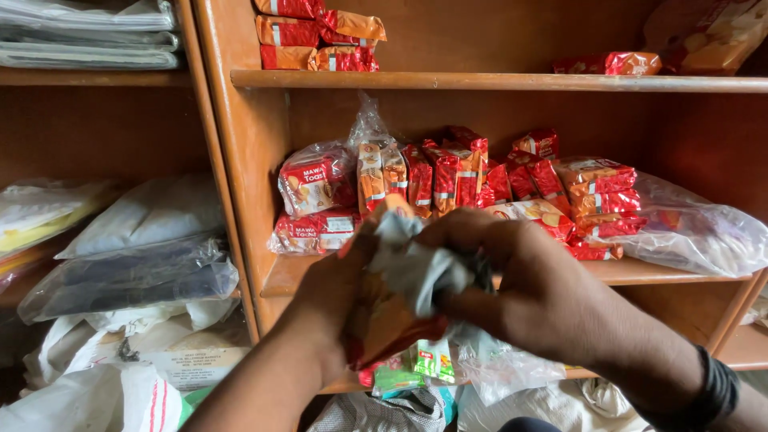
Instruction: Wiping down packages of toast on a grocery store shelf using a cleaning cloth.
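Far-left shelves: folded goods in clear plastic [132, 276] lie flat at about 9 o'clock from my hands, stacked so they stay put behind the wooden upright [228, 184].

Floor sacks: white bags [104, 396] slump at 8 o'clock, low down and out of my way.

Top shelf: a small stack of orange-red packets [316, 36] sits at 11 o'clock, laid flat one on another so the pile holds.

Toast packs: two clear bags of red-labelled toast [314, 188] rest at 11 o'clock, one on top of the other, at the left end of the middle shelf [640, 272].

My left hand [336, 292]: it is closed around the orange and red snack packet [384, 324], gripping it from the left side so the packet stays upright in front of me, just before the shelf edge.

Crumpled wrap [416, 268]: grey-white plastic, bunched between both my hands over the top of the packet; I cannot tell whether it is a bag around the packet or a loose piece.

My right hand [528, 288]: fingers curled shut, pinching the wrap from the right; a dark band [716, 392] sits on that wrist.

Red biscuit packets [512, 184]: crowded at 12 to 1 o'clock, some upright, some leaning on their neighbours.

Clear bag [696, 232]: lies at 2 o'clock, on the right end of the shelf, touching the packets.
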